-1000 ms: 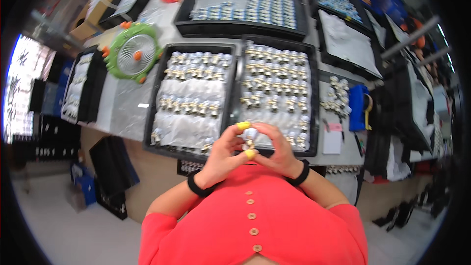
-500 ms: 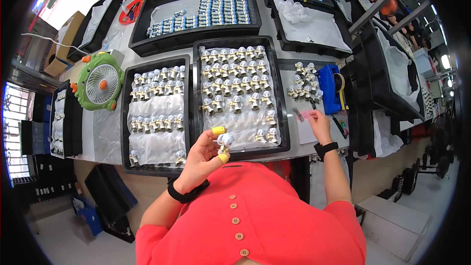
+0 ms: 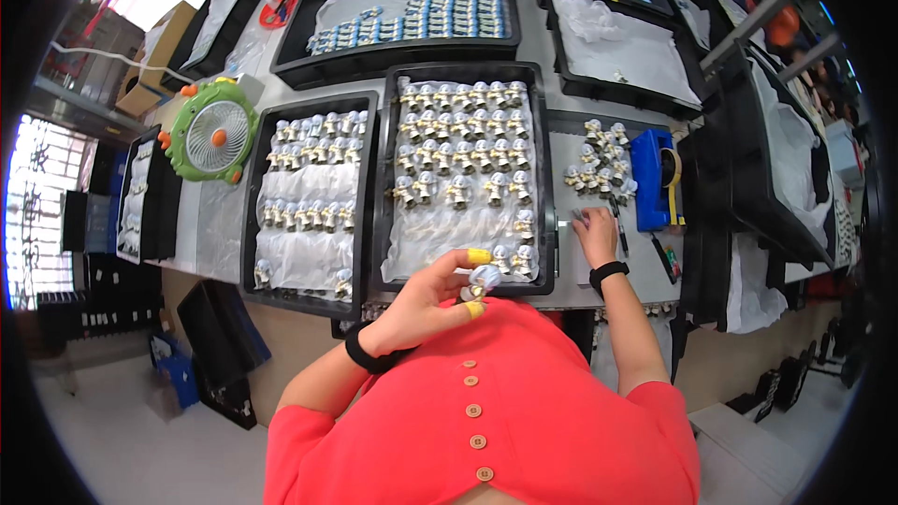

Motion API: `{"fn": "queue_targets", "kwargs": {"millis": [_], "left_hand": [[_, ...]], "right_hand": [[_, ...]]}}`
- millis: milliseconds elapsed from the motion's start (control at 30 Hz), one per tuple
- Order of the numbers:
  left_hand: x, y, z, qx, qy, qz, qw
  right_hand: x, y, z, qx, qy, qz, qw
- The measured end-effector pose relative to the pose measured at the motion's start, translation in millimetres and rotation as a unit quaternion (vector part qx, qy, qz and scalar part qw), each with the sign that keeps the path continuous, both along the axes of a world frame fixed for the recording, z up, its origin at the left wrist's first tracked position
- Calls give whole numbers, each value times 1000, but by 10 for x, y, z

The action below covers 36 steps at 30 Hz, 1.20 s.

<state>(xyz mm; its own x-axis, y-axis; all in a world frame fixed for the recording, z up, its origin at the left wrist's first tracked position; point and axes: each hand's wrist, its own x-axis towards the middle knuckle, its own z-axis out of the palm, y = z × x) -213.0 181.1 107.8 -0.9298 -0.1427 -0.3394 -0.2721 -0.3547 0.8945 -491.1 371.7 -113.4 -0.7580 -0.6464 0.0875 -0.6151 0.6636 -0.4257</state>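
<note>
**Gripping a pale-blue-topped figurine in the left hand**

Holds it pinched between thumb and finger, both capped with yellow finger covers, in front of the body. Appears at the near edge of a black tray, lined with white sheeting and set with rows of similar figurines. Sits to the left of the right hand, well apart from it. Has the right fingers bent together over the worktable, at something too small to name; cannot tell whether gripped. Has a loose figurine cluster just beyond those fingers, beside a blue tape dispenser.
</note>
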Motion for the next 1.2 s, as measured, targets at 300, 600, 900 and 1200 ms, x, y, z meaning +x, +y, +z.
{"fn": "queue_targets", "kwargs": {"millis": [300,600,900,1200], "left_hand": [[26,-30,-70,78,-12,-24,997],[126,14,-143,-146,-7,-83,986],[196,50,-264,-141,3,-80,987],[176,-43,-269,29,-37,-102,994]], "right_hand": [[353,-313,978,-154,-304,65,938],[919,-513,1938,-135,-530,281,789],[996,-511,1939,-90,-574,288,761],[1089,-567,1936,-117,-603,243,751]]}}
